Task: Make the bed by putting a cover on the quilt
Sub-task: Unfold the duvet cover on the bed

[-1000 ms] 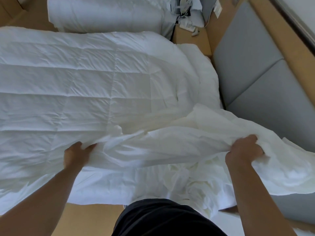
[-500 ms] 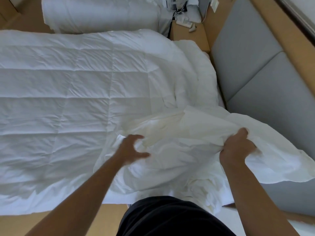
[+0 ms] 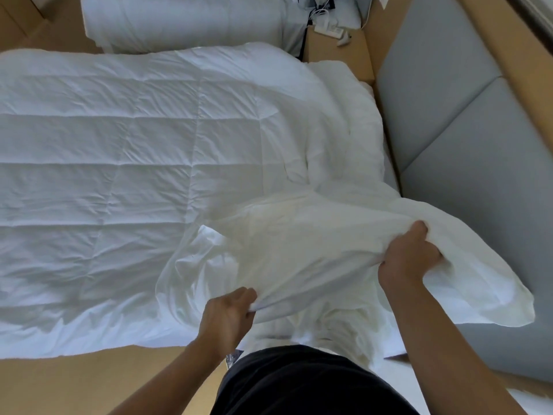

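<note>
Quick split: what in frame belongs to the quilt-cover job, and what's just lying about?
In the job:
quilt
cover
left hand and right hand, both gripping the cover

Lying about:
folded white bedding
power strip
grey padded panels

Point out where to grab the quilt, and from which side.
Take the quilt probably by its near edge, left of the left hand. It lies flat and exposed there, so come in from the person's side and pinch it. Its near right corner is hidden under the cover.
</note>
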`<control>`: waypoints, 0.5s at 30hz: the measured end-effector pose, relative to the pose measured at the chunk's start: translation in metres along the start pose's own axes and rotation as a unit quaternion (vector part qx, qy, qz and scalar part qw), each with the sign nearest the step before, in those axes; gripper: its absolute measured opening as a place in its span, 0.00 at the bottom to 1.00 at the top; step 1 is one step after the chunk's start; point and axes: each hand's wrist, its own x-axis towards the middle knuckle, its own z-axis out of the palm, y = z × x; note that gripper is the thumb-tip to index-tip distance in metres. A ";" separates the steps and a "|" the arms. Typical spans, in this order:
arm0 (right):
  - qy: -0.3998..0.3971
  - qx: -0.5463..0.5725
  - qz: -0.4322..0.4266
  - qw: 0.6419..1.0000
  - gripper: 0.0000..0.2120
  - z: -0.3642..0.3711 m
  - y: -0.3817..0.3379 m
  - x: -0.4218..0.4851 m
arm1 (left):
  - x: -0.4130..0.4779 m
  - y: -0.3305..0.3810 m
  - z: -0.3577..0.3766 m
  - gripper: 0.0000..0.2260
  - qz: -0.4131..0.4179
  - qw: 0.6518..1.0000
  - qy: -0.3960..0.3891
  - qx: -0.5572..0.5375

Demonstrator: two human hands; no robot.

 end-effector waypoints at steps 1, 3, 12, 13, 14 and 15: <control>-0.011 0.001 -0.003 1.000 0.27 -0.001 0.000 0.000 | -0.014 0.006 0.004 0.13 -0.032 0.999 -0.044 0.004; -0.030 -0.011 -0.007 0.999 0.25 -0.004 0.001 -0.002 | -0.024 0.021 0.011 0.13 -0.116 0.976 -0.186 -0.002; -0.115 -0.040 -0.060 0.991 0.18 -0.028 0.003 0.009 | 0.045 0.014 0.015 0.25 -0.605 0.752 -0.071 -0.252; -0.130 -0.049 -0.067 0.988 0.17 -0.031 0.004 0.009 | 0.046 0.008 0.014 0.30 -0.634 0.735 -0.061 -0.232; -0.144 -0.057 -0.074 0.985 0.16 -0.034 0.006 0.010 | 0.049 0.004 0.017 0.35 -0.664 0.699 -0.068 -0.259; -0.156 -0.067 -0.080 0.982 0.15 -0.037 0.008 0.010 | 0.050 0.003 0.023 0.41 -0.688 0.656 -0.083 -0.300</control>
